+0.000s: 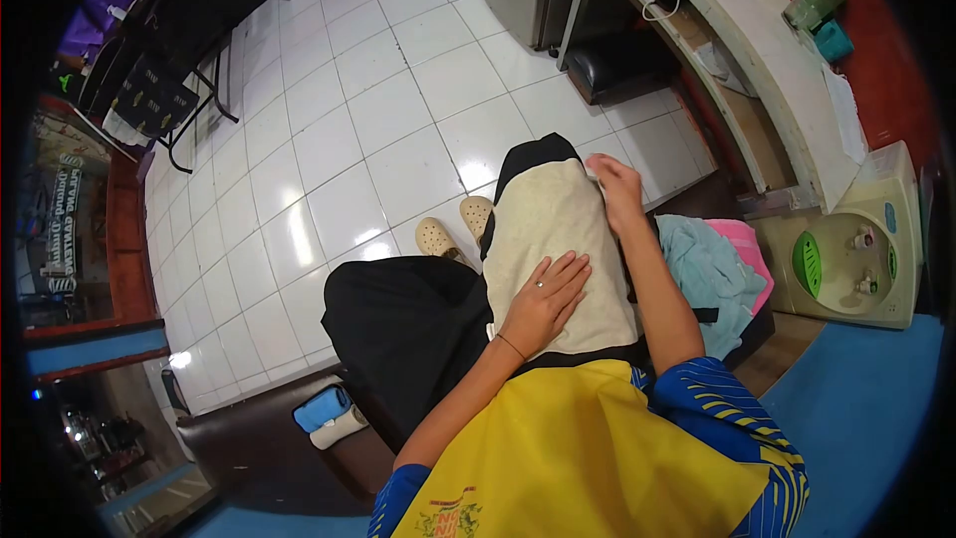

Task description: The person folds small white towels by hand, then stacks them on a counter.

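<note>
A cream cloth (553,229) lies spread over my right thigh, on black trousers. My left hand (546,301) rests flat on its near part, fingers spread, a ring on one finger. My right hand (614,187) pinches the cloth's far right corner near the knee. Beside my right leg lies a pile of folded cloths, light blue (707,274) over pink (749,251).
My feet in beige clogs (438,237) rest on white floor tiles. A water dispenser (861,254) stands at the right, and beyond it a curved counter (757,40) with a black stool beneath. A dark table and chair stand far left. A blue-and-white roll (329,416) lies low left.
</note>
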`<state>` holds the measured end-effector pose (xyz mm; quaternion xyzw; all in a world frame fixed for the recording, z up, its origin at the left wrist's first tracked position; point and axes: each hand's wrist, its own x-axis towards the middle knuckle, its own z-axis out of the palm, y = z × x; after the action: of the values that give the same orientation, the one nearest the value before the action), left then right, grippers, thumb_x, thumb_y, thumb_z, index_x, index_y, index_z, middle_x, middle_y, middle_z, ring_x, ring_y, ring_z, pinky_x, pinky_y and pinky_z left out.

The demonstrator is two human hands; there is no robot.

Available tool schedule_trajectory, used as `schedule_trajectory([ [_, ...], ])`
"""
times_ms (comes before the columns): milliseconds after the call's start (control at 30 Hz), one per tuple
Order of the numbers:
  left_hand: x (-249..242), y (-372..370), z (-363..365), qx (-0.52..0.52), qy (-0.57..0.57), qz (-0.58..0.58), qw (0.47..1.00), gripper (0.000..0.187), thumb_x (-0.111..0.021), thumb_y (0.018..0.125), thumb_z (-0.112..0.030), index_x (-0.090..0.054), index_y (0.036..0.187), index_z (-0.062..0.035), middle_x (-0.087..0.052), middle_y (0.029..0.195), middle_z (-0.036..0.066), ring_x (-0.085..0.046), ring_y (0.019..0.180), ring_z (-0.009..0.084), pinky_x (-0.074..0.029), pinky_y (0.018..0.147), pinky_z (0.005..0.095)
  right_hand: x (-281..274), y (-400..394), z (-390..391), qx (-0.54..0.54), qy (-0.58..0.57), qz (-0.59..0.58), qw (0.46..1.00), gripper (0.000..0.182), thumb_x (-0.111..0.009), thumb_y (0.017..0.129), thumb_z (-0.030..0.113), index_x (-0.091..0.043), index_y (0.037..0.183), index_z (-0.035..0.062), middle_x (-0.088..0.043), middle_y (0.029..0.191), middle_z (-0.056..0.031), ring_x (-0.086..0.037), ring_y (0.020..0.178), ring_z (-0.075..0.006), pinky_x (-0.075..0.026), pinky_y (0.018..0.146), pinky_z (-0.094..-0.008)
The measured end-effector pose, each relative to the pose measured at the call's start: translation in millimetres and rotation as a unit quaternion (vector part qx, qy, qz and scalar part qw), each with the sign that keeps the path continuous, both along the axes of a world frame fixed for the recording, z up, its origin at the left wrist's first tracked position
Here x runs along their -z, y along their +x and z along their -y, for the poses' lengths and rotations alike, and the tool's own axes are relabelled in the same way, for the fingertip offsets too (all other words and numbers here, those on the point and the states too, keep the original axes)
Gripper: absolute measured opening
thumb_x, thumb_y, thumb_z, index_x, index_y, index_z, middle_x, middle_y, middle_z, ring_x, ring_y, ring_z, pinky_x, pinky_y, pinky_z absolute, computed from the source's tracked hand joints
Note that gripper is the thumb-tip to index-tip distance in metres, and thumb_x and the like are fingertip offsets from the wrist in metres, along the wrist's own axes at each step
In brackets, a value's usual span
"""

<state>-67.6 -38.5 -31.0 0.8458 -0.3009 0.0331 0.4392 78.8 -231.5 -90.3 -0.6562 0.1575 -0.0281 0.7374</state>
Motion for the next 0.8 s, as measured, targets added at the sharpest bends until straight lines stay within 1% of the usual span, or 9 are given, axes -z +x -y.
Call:
schedule_trajectory([
  [167,0.0,-0.4,0.1,0.007,-0.004,-0.008,1.0,0.042,-0.064,0.091,-0.009,-0.058,0.132,-0.0053,-0.054,0.141,0.008,-0.047,0.134,0.0286,-0.035,0.111,0.0464,-2.4,-0.8,48.4,0.055,-0.083,-0.053,0.994,0.022,-0.071,0.09,0.016,-0.071,0.103,-0.0016,-0.07,0.094,-0.0039,-0.059,0.086,-0.0103,-0.046,0.082,-0.0242],
  [300,0.2,0.7,-0.1,0.006,0.003,-0.006,1.0,0.041,-0.062,0.092,-0.012,-0.058,0.132,-0.005,-0.054,0.142,0.007,-0.046,0.135,0.0261,-0.036,0.111,0.0449,1.8,-7.9,63.8,0.077,-0.193,0.035,0.978,0.026,-0.074,0.085,0.014,-0.072,0.109,0.0043,-0.068,0.1,-0.0039,-0.058,0.089,-0.0117,-0.047,0.077,-0.0256],
  [367,-0.2,0.6,-1.2,0.006,0.008,-0.009,1.0,0.041,-0.062,0.092,-0.012,-0.058,0.132,-0.0052,-0.054,0.141,0.007,-0.046,0.134,0.0263,-0.036,0.111,0.0452,-11.0,-12.8,58.4,-0.037,-0.21,0.063,0.975,0.031,-0.075,0.084,0.012,-0.071,0.114,0.0049,-0.065,0.107,-0.006,-0.058,0.091,-0.0133,-0.048,0.079,-0.0257],
  [400,-1.1,0.5,-1.4,0.006,0.008,-0.012,1.0,0.041,-0.063,0.092,-0.012,-0.058,0.132,-0.0051,-0.054,0.141,0.007,-0.046,0.134,0.0263,-0.036,0.111,0.0452,-17.2,-16.3,51.9,-0.037,-0.209,0.061,0.975,0.031,-0.075,0.084,0.012,-0.071,0.114,0.0049,-0.065,0.107,-0.006,-0.058,0.091,-0.0133,-0.048,0.079,-0.0257],
  [467,-1.7,1.1,-0.1,0.01,0.007,-0.013,1.0,0.041,-0.063,0.092,-0.012,-0.058,0.132,-0.0051,-0.054,0.141,0.007,-0.046,0.134,0.0263,-0.036,0.111,0.0453,-33.0,-20.3,29.1,-0.175,-0.199,0.073,0.962,0.032,-0.075,0.084,0.011,-0.071,0.115,0.0062,-0.061,0.11,-0.0073,-0.058,0.091,-0.0139,-0.048,0.08,-0.0261],
  [533,-0.9,0.9,-0.5,0.005,0.012,-0.009,1.0,0.041,-0.063,0.091,-0.011,-0.058,0.131,-0.0049,-0.054,0.141,0.007,-0.047,0.134,0.0264,-0.036,0.111,0.0451,-31.9,-20.9,9.3,-0.218,-0.19,0.077,0.954,0.032,-0.075,0.084,0.013,-0.071,0.115,0.0069,-0.058,0.113,-0.0074,-0.058,0.091,-0.0139,-0.048,0.079,-0.0261],
  [600,-0.1,0.4,-0.6,0.004,0.011,-0.009,1.0,0.041,-0.063,0.091,-0.011,-0.058,0.131,-0.005,-0.054,0.141,0.007,-0.047,0.134,0.0262,-0.036,0.111,0.045,-25.8,-18.2,-2.6,-0.22,-0.206,0.071,0.951,0.027,-0.075,0.084,0.013,-0.073,0.109,0.0047,-0.059,0.104,-0.0058,-0.058,0.089,-0.0134,-0.048,0.077,-0.0252],
  [700,-1.5,1.5,-0.4,0.003,0.002,-0.018,1.0,0.04,-0.063,0.092,-0.01,-0.058,0.132,-0.0052,-0.054,0.141,0.007,-0.047,0.134,0.0275,-0.036,0.111,0.0451,-9.5,-7.8,-8.4,-0.132,-0.185,0.097,0.969,0.019,-0.075,0.085,0.014,-0.073,0.095,-0.0008,-0.061,0.094,-0.0042,-0.057,0.082,-0.0114,-0.045,0.073,-0.0234],
  [800,-2.3,0.6,-1.0,0.003,-0.007,-0.028,1.0,0.04,-0.062,0.092,-0.01,-0.059,0.132,-0.0054,-0.054,0.141,0.008,-0.047,0.134,0.0289,-0.035,0.112,0.0453,-2.9,0.8,1.2,0.01,-0.03,0.015,0.999,0.021,-0.069,0.092,0.019,-0.071,0.098,-0.0009,-0.066,0.092,-0.0004,-0.056,0.087,-0.008,-0.043,0.078,-0.0229],
])
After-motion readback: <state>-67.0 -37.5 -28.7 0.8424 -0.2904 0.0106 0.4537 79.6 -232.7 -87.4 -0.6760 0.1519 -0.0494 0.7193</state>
